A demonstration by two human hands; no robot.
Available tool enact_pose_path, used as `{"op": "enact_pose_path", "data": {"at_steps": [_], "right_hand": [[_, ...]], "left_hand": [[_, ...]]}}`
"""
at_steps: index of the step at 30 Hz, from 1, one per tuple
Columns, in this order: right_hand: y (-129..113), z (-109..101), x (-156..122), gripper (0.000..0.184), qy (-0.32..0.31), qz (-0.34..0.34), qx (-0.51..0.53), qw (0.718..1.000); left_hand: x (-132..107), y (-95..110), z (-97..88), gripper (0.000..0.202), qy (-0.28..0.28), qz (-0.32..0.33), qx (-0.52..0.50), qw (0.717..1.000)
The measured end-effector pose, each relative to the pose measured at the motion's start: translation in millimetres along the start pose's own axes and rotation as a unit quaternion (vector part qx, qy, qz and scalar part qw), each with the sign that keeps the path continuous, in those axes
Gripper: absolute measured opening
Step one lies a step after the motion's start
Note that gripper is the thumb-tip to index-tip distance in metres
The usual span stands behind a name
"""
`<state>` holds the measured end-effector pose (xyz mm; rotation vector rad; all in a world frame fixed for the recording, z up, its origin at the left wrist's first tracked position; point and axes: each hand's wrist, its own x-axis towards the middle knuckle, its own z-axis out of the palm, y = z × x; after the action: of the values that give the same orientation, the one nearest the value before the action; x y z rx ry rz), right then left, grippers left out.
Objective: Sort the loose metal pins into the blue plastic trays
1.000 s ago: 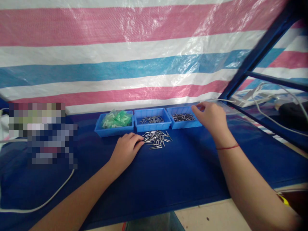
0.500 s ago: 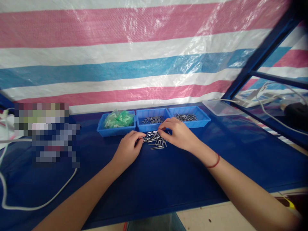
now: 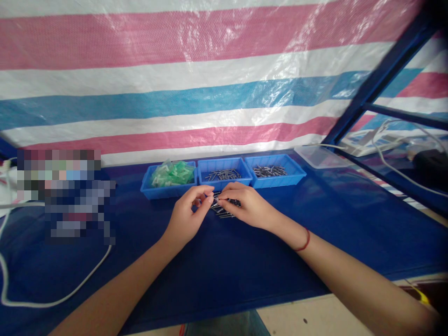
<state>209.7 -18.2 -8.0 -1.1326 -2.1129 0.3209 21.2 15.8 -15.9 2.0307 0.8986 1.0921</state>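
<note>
A pile of silver pop rivets (image 3: 224, 213) lies on the blue table, partly covered by my hands. My left hand (image 3: 187, 212) is curled at the pile's left edge, with thumb and fingers drawn together; what they hold is hidden. Fingertips of my right hand (image 3: 250, 205) are pinched on a small silver rivet, close to the left fingertips over the pile. Just behind, a middle blue bin (image 3: 224, 163) and a right blue bin (image 3: 296, 176) each contain loose rivets. In the left blue bin (image 3: 159, 192) are green and clear plastic bags (image 3: 173, 173).
On the right of the bins is a clear plastic lid or tray (image 3: 320, 157). A white cable (image 3: 45, 304) loops over the table at left, near a blurred-out patch. A blue metal frame (image 3: 378, 88) stands at right, before a striped tarp (image 3: 196, 107).
My right hand has moved left from the pile's right side to meet my left hand. The left hand has turned slightly and lifted a little. The bins are unmoved.
</note>
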Motion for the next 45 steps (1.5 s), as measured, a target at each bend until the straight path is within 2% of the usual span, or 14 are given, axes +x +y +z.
{"op": "enact_pose_path", "data": {"at_steps": [3, 7, 12, 22, 27, 32, 35, 38, 41, 43, 45], "right_hand": [[-2.9, 1.4, 0.5, 0.015, 0.022, 0.018, 0.045, 0.999], [-5.6, 3.2, 0.2, 0.013, 0.027, 0.027, 0.077, 0.996], [-5.4, 5.2, -0.1, 0.012, 0.032, 0.047, 0.112, 0.992], [-4.9, 2.5, 1.6, 0.006, 0.100, 0.090, 0.130, 0.982], [-6.7, 1.0, 0.9, 0.006, 0.114, 0.099, 0.139, 0.979], [-8.1, -0.9, 1.2, 0.012, 0.127, 0.069, 0.106, 0.984], [-0.3, -15.3, 2.0, 0.015, 0.177, 0.066, 0.030, 0.982], [20.0, -43.6, -1.0, 0.014, 0.254, 0.104, -0.091, 0.957], [49.0, -74.1, -10.2, 0.016, 0.316, 0.167, -0.215, 0.909], [67.5, -88.6, -17.9, 0.020, 0.329, 0.217, -0.283, 0.875], [80.4, -96.3, -24.1, 0.025, 0.314, 0.260, -0.326, 0.853]], "left_hand": [[-0.4, -0.6, 1.4, 0.026, 0.006, -0.039, -0.045, 0.998], [-0.4, 0.3, 0.4, 0.019, -0.006, -0.059, -0.045, 0.997], [-0.1, 3.4, -1.1, 0.017, -0.003, -0.058, -0.036, 0.998], [0.6, 1.5, -1.8, 0.017, 0.004, -0.053, -0.024, 0.998], [1.1, -2.4, -1.9, 0.018, -0.005, -0.046, -0.014, 0.999], [2.7, -6.0, -3.8, 0.018, -0.070, -0.013, 0.072, 0.995], [5.7, -5.1, -9.6, 0.017, -0.099, 0.047, 0.162, 0.981], [9.7, -5.7, -19.0, 0.019, -0.142, 0.112, 0.226, 0.957], [12.4, -10.3, -26.7, 0.021, -0.197, 0.146, 0.272, 0.930], [13.1, -14.2, -28.6, 0.022, -0.228, 0.150, 0.289, 0.918], [13.2, -16.7, -28.4, 0.022, -0.245, 0.147, 0.292, 0.913]]}}
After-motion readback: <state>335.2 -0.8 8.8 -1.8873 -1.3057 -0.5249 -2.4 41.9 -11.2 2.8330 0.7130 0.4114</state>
